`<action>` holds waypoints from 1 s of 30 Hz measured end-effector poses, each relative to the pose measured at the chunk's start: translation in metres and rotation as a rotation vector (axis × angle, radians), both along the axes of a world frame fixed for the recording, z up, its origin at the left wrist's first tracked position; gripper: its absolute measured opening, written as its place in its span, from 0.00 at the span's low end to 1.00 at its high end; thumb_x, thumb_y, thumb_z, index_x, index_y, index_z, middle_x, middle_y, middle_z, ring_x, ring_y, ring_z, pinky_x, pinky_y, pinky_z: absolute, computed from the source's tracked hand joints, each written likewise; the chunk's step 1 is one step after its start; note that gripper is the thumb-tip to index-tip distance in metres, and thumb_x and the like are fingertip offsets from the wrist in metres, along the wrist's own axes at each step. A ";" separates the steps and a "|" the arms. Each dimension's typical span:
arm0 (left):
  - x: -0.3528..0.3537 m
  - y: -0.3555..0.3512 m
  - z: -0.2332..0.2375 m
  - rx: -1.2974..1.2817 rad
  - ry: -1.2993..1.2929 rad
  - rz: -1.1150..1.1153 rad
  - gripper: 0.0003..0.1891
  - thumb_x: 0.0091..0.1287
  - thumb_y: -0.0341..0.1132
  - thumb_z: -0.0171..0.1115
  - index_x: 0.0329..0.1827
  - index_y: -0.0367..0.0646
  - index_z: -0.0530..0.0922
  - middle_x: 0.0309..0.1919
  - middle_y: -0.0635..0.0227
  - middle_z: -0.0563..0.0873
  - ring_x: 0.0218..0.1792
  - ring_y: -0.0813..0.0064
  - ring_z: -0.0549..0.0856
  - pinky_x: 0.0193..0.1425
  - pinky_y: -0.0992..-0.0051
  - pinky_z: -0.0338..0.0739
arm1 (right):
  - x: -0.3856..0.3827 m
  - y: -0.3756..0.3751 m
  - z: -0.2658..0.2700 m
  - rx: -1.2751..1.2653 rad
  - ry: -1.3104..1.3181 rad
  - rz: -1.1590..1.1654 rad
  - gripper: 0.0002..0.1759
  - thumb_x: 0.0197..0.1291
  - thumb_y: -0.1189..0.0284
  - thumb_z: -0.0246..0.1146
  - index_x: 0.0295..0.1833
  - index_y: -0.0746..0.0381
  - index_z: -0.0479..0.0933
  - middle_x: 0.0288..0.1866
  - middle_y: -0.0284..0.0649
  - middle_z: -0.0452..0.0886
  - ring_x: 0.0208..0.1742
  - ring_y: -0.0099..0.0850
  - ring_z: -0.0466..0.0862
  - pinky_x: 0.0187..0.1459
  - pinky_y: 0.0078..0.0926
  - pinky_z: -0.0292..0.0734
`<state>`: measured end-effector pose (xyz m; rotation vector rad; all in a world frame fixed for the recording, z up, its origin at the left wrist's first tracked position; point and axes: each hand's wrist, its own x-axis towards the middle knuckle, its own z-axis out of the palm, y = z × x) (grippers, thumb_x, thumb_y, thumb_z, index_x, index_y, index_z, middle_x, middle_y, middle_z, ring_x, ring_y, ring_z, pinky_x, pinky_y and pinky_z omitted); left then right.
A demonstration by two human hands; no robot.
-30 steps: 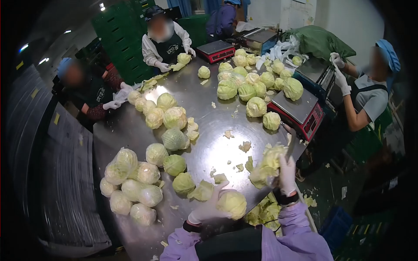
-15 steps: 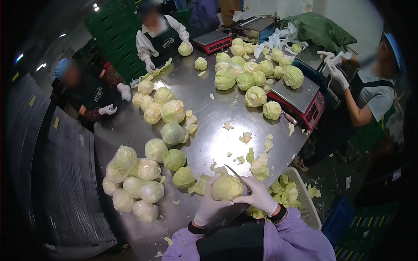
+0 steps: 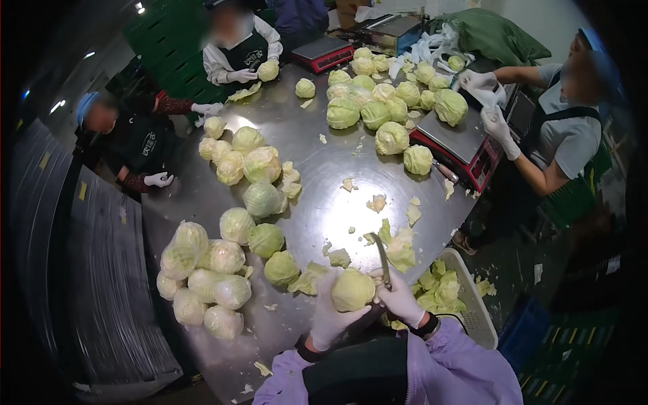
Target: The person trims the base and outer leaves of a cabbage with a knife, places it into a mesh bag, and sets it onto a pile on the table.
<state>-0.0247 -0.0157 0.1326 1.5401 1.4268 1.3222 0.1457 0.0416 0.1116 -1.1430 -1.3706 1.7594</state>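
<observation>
Head view, lower centre: gripping cabbage (image 3: 352,289) with closed fingers of left hand (image 3: 329,316), clutching upright knife (image 3: 383,256) in right hand (image 3: 401,302).

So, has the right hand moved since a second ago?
Yes. The right hand with the knife came leftward, from the table edge below the red scale to the cabbage in the left hand.

A produce-packing workroom: a long stainless-steel table (image 3: 317,202) heaped with pale green cabbages (image 3: 262,164), red weighing scales (image 3: 466,145), stacked green plastic crates (image 3: 172,47).
</observation>
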 end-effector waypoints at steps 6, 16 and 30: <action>-0.013 0.002 -0.021 -0.346 -0.827 -0.013 0.37 0.67 0.45 0.63 0.72 0.43 0.54 0.63 0.60 0.69 0.64 0.65 0.71 0.67 0.64 0.68 | 0.035 0.005 0.011 -0.147 0.052 -0.137 0.17 0.59 0.78 0.63 0.55 0.64 0.73 0.34 0.31 0.77 0.28 0.18 0.74 0.30 0.16 0.70; 0.009 0.005 0.000 -0.261 -0.616 0.055 0.40 0.56 0.34 0.73 0.68 0.41 0.57 0.60 0.59 0.70 0.61 0.68 0.73 0.64 0.67 0.71 | 0.006 0.004 0.013 0.644 -0.299 0.033 0.32 0.54 0.69 0.69 0.65 0.64 0.70 0.46 0.48 0.80 0.39 0.38 0.82 0.42 0.30 0.76; 0.007 0.008 -0.002 -0.220 -0.381 -0.007 0.40 0.51 0.26 0.75 0.65 0.40 0.59 0.57 0.57 0.73 0.58 0.67 0.77 0.63 0.68 0.73 | 0.012 0.010 0.025 0.340 -0.140 0.148 0.30 0.55 0.69 0.67 0.64 0.64 0.70 0.45 0.45 0.80 0.44 0.34 0.81 0.48 0.28 0.75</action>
